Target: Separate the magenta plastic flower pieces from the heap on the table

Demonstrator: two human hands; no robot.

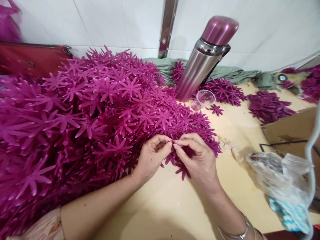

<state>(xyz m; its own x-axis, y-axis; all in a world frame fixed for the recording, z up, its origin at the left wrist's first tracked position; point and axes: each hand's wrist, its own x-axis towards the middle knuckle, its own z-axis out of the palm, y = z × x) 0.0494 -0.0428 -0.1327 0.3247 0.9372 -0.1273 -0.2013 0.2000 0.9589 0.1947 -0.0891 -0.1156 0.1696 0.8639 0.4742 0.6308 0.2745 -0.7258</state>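
Note:
A big heap of magenta plastic flower pieces (pixel 82 110) covers the left half of the yellow table (pixel 170 200). At its near edge my left hand (pixel 150 160) and my right hand (pixel 197 160) meet fingertip to fingertip. Both are pinched closed on a magenta flower piece (pixel 181 168) whose petals stick out beneath my right palm. A ring shows on my left hand and a metal bangle (pixel 237 233) on my right wrist.
A steel flask with a magenta cap (pixel 202 60) leans against the tiled wall, with a clear plastic cup (pixel 203 99) beside it. Smaller flower piles (pixel 267 105) lie at the back right. A cardboard box (pixel 292 130) and a plastic bag (pixel 282 183) sit to the right, a red bag (pixel 30 58) at the back left.

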